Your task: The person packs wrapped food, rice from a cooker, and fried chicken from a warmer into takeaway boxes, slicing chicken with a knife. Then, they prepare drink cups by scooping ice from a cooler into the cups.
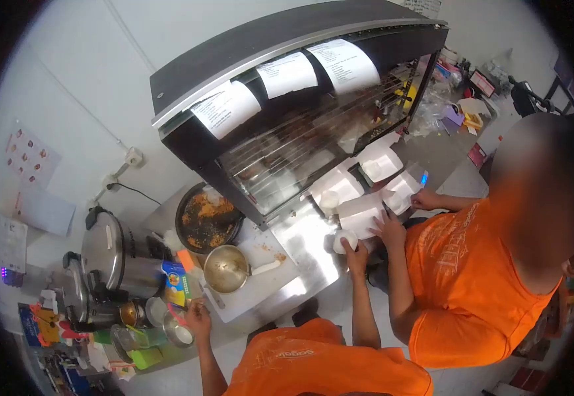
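Note:
At the lower left, my left hand (198,321) has its fingers closed by a pink-handled utensil (177,315), whose far end is hard to make out. Just beside it is a small metal bowl (176,330) with something white inside. My right hand (357,257) grips a small white round cup (345,241) by its side, near the counter's front edge. Next to that cup lies an open white takeaway box (359,215). Another white box (339,187) with a white rounded portion is behind it.
A co-worker in orange (478,277) stands close on my right, hands at the boxes. A glass display warmer (300,86) rises behind. A black pan (207,218), a steel pot (226,269) on a white board, and pressure cookers (112,251) stand on the left.

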